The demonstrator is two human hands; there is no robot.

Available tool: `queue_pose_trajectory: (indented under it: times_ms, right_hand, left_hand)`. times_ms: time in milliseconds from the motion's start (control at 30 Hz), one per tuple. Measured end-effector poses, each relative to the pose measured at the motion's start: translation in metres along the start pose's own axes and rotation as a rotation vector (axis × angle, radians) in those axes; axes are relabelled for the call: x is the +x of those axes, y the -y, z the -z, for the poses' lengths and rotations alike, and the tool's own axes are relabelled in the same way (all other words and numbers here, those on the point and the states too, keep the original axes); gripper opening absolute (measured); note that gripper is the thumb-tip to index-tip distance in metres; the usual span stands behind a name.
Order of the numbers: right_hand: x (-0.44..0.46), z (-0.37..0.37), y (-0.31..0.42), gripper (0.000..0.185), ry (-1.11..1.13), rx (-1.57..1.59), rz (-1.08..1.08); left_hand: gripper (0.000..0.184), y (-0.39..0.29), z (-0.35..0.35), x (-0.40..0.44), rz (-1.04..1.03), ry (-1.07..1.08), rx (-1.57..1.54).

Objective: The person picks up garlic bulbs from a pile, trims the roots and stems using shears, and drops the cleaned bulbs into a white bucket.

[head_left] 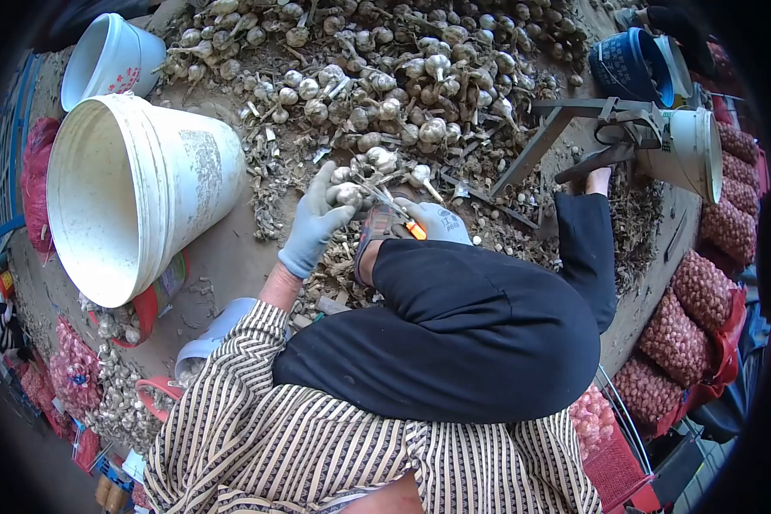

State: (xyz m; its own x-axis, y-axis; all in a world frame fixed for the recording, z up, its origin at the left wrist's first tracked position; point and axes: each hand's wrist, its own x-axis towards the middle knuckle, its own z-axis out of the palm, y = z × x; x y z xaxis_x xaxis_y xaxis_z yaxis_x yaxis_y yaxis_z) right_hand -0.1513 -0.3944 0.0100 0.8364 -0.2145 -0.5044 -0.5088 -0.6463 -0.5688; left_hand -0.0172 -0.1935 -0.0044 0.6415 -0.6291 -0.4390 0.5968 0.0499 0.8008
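My left hand [313, 224], in a pale grey glove, is closed round a garlic bulb [349, 195] in front of my knees. Close by on the right, my right hand [437, 221], also gloved, grips the orange handle of a tool [415, 230]. The tool's thin metal part points up and left toward the bulb. Just beyond my hands lie loose garlic bulbs [381, 159], some with stalks. My right fingers are partly hidden behind my raised leg.
A large heap of garlic [437, 68] spreads ahead. A big white bucket [206, 171] lies tipped at the left, and a metal frame [535, 150] stands at the right. Filled red mesh sacks [677, 338] line the far right. Another person's foot [627, 19] shows at the top right.
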Motion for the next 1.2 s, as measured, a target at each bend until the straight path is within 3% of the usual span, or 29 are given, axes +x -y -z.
queue_pose_trajectory:
  times_ms: [100,167,200,233,300,367,400,433,500,533,633,667,700,767,800,867,967,1100,1200]
  right_hand:
    - [0.001,0.001,0.001,0.045,-0.019,0.058,-0.030]
    - [0.001,-0.001,-0.004,0.046,-0.027,0.072,-0.040]
    - [0.003,-0.006,-0.014,0.044,-0.134,0.208,-0.092]
    - [0.004,-0.005,-0.017,0.043,-0.241,0.348,-0.144]
    - [0.004,0.001,-0.033,0.041,-0.199,0.300,-0.224]
    - [0.003,-0.009,-0.052,0.037,-0.322,0.222,-0.020]
    - [-0.001,-0.003,-0.045,0.032,-0.270,0.153,-0.044]
    - [-0.003,0.002,-0.039,0.032,-0.234,0.099,-0.040]
    - [-0.005,0.006,-0.031,0.033,-0.195,0.036,-0.014]
    - [-0.003,0.006,-0.027,0.033,-0.168,0.016,0.005]
    - [0.001,0.000,-0.019,0.034,-0.107,-0.028,0.063]
    - [0.001,0.002,-0.019,0.035,-0.101,-0.034,0.071]
    - [0.000,0.001,-0.018,0.035,-0.100,-0.021,0.072]
    - [0.000,0.003,-0.020,0.035,-0.113,0.010,0.068]
    - [0.001,0.005,-0.018,0.036,-0.125,0.023,0.070]
    - [0.002,0.006,-0.016,0.036,-0.130,0.042,0.080]
    - [0.001,0.010,-0.011,0.037,-0.123,0.043,0.116]
    - [0.004,0.014,-0.004,0.039,-0.089,0.064,0.168]
    - [0.008,0.015,0.002,0.040,-0.075,0.071,0.209]
  left_hand:
    - [0.094,0.004,0.001,0.002,-0.068,-0.021,0.084]
    - [0.092,-0.006,0.008,0.001,-0.048,-0.043,-0.173]
    - [0.085,-0.010,0.017,0.004,-0.078,-0.112,-0.262]
    - [0.064,-0.001,0.036,0.008,-0.094,-0.182,-0.313]
    - [0.039,0.018,0.084,0.010,0.022,-0.203,0.006]
    - [0.033,0.044,0.101,0.023,-0.029,-0.196,0.790]
    - [0.036,0.053,0.095,0.029,-0.117,-0.219,0.976]
    - [0.036,0.052,0.081,0.036,-0.117,-0.218,0.974]
    - [0.042,0.052,0.057,0.051,-0.168,-0.217,1.360]
    - [0.047,0.053,0.053,0.061,-0.039,-0.145,1.439]
    - [0.050,0.053,0.056,0.082,0.073,-0.045,1.453]
    - [0.051,0.052,0.061,0.082,0.058,-0.051,1.370]
    - [0.055,0.062,0.075,0.082,-0.075,-0.004,0.911]
    - [0.061,0.037,0.073,0.063,0.104,0.025,-0.007]
    - [0.061,0.031,0.069,0.055,0.104,0.027,-0.006]
    - [0.070,0.024,0.066,0.033,0.088,0.263,-0.685]
    - [0.093,-0.016,0.022,0.006,0.056,0.159,-0.500]
    - [0.100,-0.020,0.016,0.011,0.069,0.242,-0.486]
    - [0.105,-0.023,0.006,0.017,0.060,0.136,-0.003]
